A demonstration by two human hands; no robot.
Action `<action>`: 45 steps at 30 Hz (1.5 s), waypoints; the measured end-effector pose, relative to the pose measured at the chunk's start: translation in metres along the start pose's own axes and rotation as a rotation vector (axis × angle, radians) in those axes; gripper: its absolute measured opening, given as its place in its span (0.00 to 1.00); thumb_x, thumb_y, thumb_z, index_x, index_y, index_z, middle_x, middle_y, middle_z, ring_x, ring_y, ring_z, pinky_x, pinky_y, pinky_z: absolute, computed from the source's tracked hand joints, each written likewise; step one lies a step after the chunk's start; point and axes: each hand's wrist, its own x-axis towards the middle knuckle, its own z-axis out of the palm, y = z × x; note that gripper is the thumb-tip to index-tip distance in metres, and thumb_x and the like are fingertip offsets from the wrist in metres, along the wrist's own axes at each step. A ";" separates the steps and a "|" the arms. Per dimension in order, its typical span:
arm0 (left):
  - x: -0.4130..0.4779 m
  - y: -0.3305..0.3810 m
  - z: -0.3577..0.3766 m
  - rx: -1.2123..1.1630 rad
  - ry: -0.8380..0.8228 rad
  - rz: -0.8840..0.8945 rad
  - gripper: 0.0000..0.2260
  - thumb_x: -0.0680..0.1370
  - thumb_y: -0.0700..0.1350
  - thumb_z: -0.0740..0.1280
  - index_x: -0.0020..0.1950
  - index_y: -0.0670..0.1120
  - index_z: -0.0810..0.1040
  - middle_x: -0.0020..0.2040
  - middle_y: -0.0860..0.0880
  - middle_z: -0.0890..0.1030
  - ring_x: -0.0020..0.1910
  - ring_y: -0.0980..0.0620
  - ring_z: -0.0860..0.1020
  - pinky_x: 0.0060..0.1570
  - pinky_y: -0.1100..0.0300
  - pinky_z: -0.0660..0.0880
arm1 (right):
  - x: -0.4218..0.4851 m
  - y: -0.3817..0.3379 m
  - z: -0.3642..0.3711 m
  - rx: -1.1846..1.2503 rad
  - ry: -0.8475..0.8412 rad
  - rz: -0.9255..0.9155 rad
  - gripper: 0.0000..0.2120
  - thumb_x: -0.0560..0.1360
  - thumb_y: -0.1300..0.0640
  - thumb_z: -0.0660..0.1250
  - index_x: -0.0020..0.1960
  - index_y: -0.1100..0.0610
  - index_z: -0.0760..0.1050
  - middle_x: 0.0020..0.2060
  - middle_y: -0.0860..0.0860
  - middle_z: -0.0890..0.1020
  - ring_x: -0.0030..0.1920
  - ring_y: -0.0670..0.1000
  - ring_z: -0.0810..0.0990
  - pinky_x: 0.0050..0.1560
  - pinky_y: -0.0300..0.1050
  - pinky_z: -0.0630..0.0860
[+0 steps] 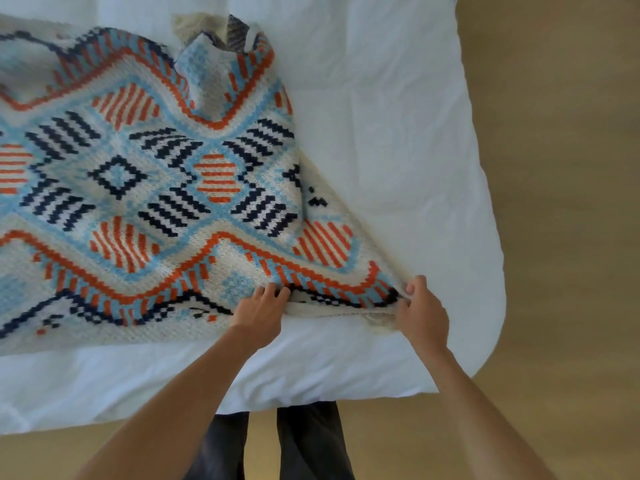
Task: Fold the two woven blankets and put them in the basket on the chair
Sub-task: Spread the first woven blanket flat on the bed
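A woven blanket (145, 174) with cream ground and orange, light-blue and navy diamond patterns lies spread over the left and middle of a white bed (398, 140). It runs off the left edge of the view. Its far corner is bunched up near the top. My left hand (261, 311) grips the near edge of the blanket. Further right, my right hand (420, 313) pinches the near right corner, which is pulled to a point. No second blanket, basket or chair is in view.
The bed's right and near edges border a tan wooden floor (561, 168). My legs in dark trousers (308, 441) stand against the near edge of the bed. White bedding lies bare to the right of the blanket.
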 end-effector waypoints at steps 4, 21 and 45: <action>-0.003 0.017 0.008 0.049 -0.182 0.069 0.23 0.77 0.39 0.57 0.72 0.45 0.59 0.70 0.42 0.63 0.67 0.42 0.65 0.61 0.49 0.71 | -0.011 0.034 0.001 -0.143 -0.211 0.200 0.14 0.74 0.56 0.61 0.57 0.57 0.65 0.46 0.55 0.79 0.47 0.58 0.76 0.46 0.51 0.75; 0.013 0.053 -0.011 -0.132 -0.143 0.169 0.16 0.80 0.44 0.55 0.67 0.42 0.64 0.64 0.42 0.70 0.62 0.43 0.71 0.55 0.51 0.73 | -0.037 0.065 0.006 -0.056 -0.077 0.161 0.17 0.79 0.44 0.57 0.46 0.58 0.64 0.31 0.52 0.76 0.31 0.56 0.76 0.29 0.46 0.68; 0.187 -0.008 -0.218 -0.050 0.365 0.124 0.24 0.75 0.39 0.60 0.71 0.43 0.61 0.71 0.42 0.62 0.72 0.43 0.58 0.68 0.49 0.61 | 0.138 -0.164 0.011 0.203 -0.063 -0.105 0.21 0.78 0.55 0.59 0.69 0.56 0.64 0.64 0.56 0.71 0.64 0.57 0.69 0.63 0.55 0.69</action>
